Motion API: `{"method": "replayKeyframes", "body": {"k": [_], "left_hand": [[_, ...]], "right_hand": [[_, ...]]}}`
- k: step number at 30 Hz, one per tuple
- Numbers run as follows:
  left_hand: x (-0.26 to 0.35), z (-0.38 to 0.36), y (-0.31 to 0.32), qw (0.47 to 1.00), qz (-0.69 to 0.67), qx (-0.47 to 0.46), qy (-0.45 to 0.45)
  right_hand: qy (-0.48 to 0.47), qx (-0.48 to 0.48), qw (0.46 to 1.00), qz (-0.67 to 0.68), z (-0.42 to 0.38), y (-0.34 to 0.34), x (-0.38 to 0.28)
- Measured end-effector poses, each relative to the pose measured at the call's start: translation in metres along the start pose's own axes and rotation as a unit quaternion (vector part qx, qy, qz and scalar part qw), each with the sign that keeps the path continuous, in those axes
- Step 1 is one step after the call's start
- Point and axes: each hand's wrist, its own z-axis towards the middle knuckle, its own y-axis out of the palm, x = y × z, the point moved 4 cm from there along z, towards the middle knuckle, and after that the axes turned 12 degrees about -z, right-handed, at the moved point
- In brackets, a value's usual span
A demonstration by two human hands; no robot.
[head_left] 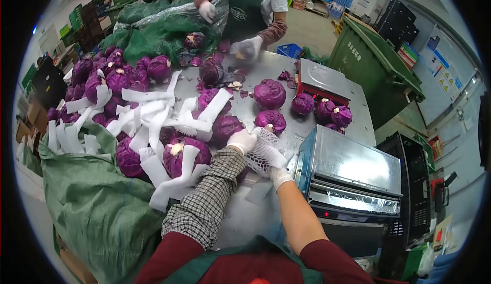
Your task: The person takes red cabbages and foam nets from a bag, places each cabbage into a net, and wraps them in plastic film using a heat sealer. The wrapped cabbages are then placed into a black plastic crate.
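Note:
A white foam net (265, 151) is stretched open between my two hands, near the table's middle. My left hand (242, 141), in a white glove, has its fingers closed on the net's left edge. The right side of the net is pinched by my gloved right hand (280, 174). Purple cabbages lie close by: one (226, 129) just left of my left hand and one (270, 121) beyond the net. More white foam nets (153, 120) are piled among cabbages to the left.
A wrapping machine (355, 161) stands at the right and a scale (325, 79) behind it. A green sack (97, 197) is at the left. Across the steel table (240, 217), a co-worker in a green apron handles cabbage. A green bin (373, 64) stands beyond.

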Motion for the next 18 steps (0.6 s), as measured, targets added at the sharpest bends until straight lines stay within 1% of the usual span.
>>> {"method": "replayKeyframes", "body": {"k": [1, 2, 5, 7, 9, 11, 12, 13, 15, 16, 17, 18], "left_hand": [[0.002, -0.003, 0.002, 1.0, -0.01, 0.017, 0.006], [0.0, 0.0, 0.005, 0.999, -0.018, 0.026, 0.039], [0.028, -0.025, -0.007, 0.996, -0.067, 0.026, 0.056], [0.049, -0.038, -0.019, 0.983, -0.116, 0.083, 0.116], [0.076, -0.058, -0.043, 0.946, -0.198, 0.128, 0.223], [0.096, -0.086, -0.07, 0.888, -0.359, 0.069, 0.279], [0.107, -0.112, -0.087, 0.849, -0.429, 0.029, 0.308], [0.111, -0.13, -0.095, 0.8, -0.506, -0.045, 0.32], [0.103, -0.148, -0.089, 0.72, -0.644, -0.195, 0.169], [0.098, -0.159, -0.073, 0.672, -0.686, -0.26, 0.1], [0.093, -0.174, -0.048, 0.625, -0.71, -0.318, 0.063], [0.089, -0.191, -0.024, 0.584, -0.725, -0.362, 0.052]], "right_hand": [[0.002, 0.004, 1.0, 0.026, 0.007, 0.009, -0.004], [0.005, 0.005, 0.998, 0.055, 0.012, 0.016, -0.009], [-0.003, -0.005, 0.986, 0.166, 0.017, 0.019, -0.031], [-0.019, -0.027, 0.971, 0.237, 0.015, 0.01, -0.057], [-0.037, -0.06, 0.956, 0.284, 0.008, -0.01, -0.09], [-0.023, -0.097, 0.957, 0.271, -0.009, -0.046, -0.125], [0.045, -0.116, 0.975, 0.181, -0.021, -0.072, -0.139], [0.109, -0.146, 0.979, 0.092, -0.034, -0.098, -0.152], [0.012, -0.309, 0.943, 0.127, -0.095, -0.113, -0.224], [-0.103, -0.3, 0.948, -0.003, -0.123, -0.113, -0.258], [-0.217, -0.281, 0.925, -0.134, -0.144, -0.11, -0.28], [-0.119, -0.338, 0.927, -0.115, -0.146, -0.112, -0.267]]}}
